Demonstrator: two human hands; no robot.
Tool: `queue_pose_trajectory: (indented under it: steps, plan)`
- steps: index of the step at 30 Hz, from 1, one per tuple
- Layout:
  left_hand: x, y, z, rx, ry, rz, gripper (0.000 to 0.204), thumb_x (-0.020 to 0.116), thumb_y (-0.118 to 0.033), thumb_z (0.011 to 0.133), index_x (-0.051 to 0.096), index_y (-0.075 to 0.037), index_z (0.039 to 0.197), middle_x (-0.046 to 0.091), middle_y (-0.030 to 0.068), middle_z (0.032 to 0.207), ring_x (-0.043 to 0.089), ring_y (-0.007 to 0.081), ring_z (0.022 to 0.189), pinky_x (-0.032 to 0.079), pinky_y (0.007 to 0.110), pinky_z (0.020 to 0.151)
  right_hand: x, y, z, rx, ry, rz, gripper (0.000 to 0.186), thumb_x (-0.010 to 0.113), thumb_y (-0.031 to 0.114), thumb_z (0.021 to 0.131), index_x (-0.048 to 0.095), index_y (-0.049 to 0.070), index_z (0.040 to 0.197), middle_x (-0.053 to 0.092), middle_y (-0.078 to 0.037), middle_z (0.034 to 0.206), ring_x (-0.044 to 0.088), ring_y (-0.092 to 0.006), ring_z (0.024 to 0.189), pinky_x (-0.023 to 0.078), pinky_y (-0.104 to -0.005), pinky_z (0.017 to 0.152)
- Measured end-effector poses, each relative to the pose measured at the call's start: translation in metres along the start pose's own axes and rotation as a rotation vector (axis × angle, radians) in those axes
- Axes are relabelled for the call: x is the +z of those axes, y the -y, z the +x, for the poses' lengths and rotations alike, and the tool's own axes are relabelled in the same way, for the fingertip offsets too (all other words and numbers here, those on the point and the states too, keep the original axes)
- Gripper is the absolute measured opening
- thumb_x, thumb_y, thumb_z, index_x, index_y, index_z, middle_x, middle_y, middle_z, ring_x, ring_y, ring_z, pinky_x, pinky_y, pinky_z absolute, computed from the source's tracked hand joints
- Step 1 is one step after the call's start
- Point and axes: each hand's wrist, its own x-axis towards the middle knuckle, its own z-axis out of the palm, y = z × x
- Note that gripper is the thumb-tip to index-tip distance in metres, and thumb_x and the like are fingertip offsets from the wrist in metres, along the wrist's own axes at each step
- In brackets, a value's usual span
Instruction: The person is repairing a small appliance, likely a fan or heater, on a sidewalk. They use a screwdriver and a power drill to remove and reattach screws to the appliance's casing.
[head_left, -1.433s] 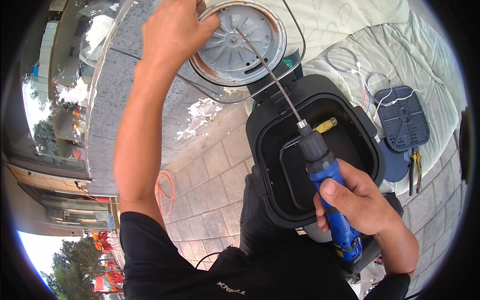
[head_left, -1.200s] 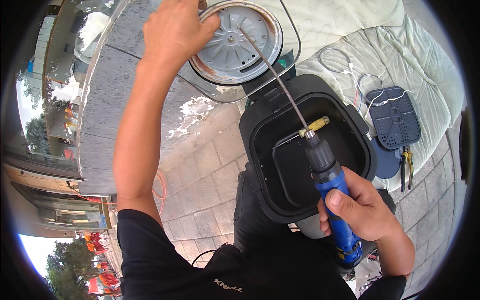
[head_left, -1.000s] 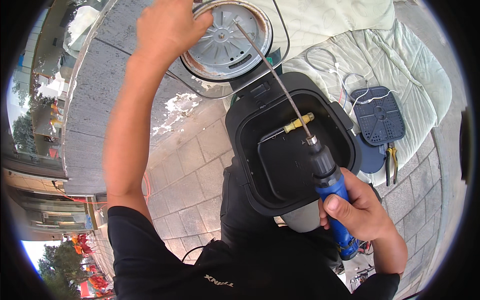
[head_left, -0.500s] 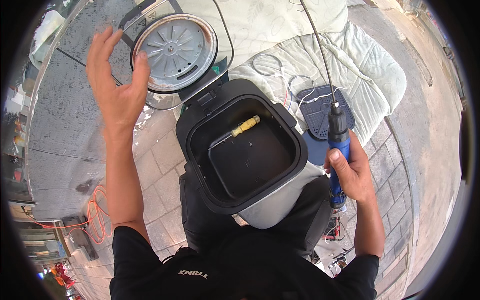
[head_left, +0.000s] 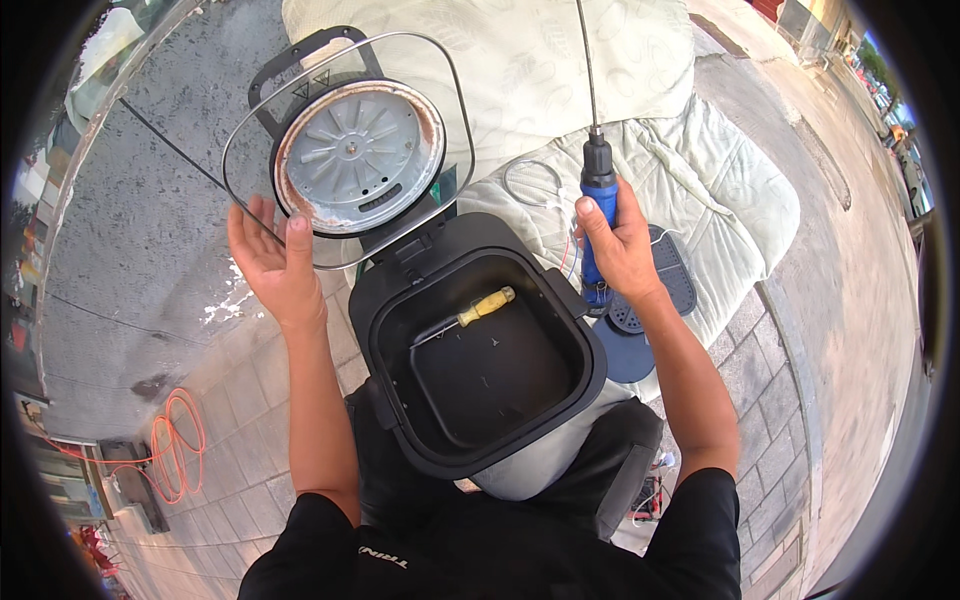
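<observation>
While your right hand (head_left: 622,245) grasped the blue driver (head_left: 597,192), your left hand (head_left: 280,268) hung unclenched beside the round lid (head_left: 352,150); keeping the long bit (head_left: 587,65) clear seemed safest.

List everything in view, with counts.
driver: 1, blue, in right grip
bin: 1, black, centre
screwdriver: 1, yellow handle, in bin
lid: 1, grey, beyond bin
wire frame: 1, grey, around lid
bedding: uncounted, pale green, top
tray: 1, slate, on bedding
disc: 1, slate, by tray
wires: several, mixed, on bedding
cord: 1, orange, coiled lower left
pavers: many, grey, ground
sleeves: 2, black, bottom
left grip: 1, bare, beside lid
right grip: 1, bare, around driver
</observation>
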Motion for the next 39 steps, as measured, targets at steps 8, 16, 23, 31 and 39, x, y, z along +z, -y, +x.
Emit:
queue_pose_trajectory:
  steps: [8, 16, 23, 31, 39]
  plan:
    - [0.019, 0.016, -0.013, -0.057, -0.158, 0.065, 0.054, 0.084, -0.006, 0.091, 0.053, 0.003, 0.134, 0.065, 0.0082, 0.113, 0.062, 0.0141, 0.101, 0.052, 0.029, 0.090, 0.034, -0.017, -0.004, -0.005, -0.068, 0.076, 0.051, 0.067, 0.036, 0.107, 0.051, 0.002, 0.142, 0.061, -0.002, 0.089, 0.059, -0.0089, 0.074, 0.051, -0.0268, 0.065]
    - [0.017, 0.006, 0.015, -0.124, -0.155, 0.277, 0.040, 0.096, -0.018, 0.078, 0.060, -0.007, 0.092, 0.058, -0.0028, 0.079, 0.047, 0.0018, 0.066, 0.039, 0.019, 0.059, 0.041, -0.016, -0.013, 0.040, -0.055, 0.004, 0.058, 0.068, 0.039, 0.106, 0.051, 0.002, 0.148, 0.062, -0.002, 0.094, 0.060, -0.0091, 0.078, 0.052, -0.0267, 0.066]
    - [0.013, 0.016, 0.022, 0.000, -0.167, 0.351, 0.036, 0.089, -0.010, 0.086, 0.054, -0.009, 0.095, 0.057, -0.0023, 0.084, 0.049, 0.0035, 0.069, 0.039, 0.020, 0.059, 0.043, -0.021, -0.012, 0.039, -0.066, 0.021, 0.060, 0.069, 0.037, 0.106, 0.048, 0.001, 0.150, 0.063, -0.002, 0.097, 0.058, -0.0093, 0.081, 0.051, -0.0277, 0.073]
    - [0.023, 0.010, 0.017, -0.006, -0.205, 0.422, 0.027, 0.085, -0.011, 0.090, 0.063, -0.005, 0.102, 0.058, -0.0037, 0.088, 0.048, 0.0032, 0.072, 0.040, 0.020, 0.066, 0.049, -0.050, 0.040, 0.010, 0.017, 0.138, 0.064, 0.071, 0.034, 0.106, 0.042, 0.001, 0.153, 0.061, -0.003, 0.098, 0.058, -0.0098, 0.083, 0.052, -0.0288, 0.076]
    - [0.024, 0.014, 0.011, -0.031, -0.210, 0.342, 0.027, 0.086, -0.011, 0.089, 0.063, -0.006, 0.101, 0.062, -0.0016, 0.088, 0.051, 0.0034, 0.073, 0.041, 0.020, 0.066, 0.073, -0.076, 0.123, -0.063, 0.028, 0.156, 0.065, 0.071, 0.040, 0.105, 0.044, 0.001, 0.150, 0.063, -0.004, 0.101, 0.062, -0.0120, 0.085, 0.055, -0.0307, 0.078]
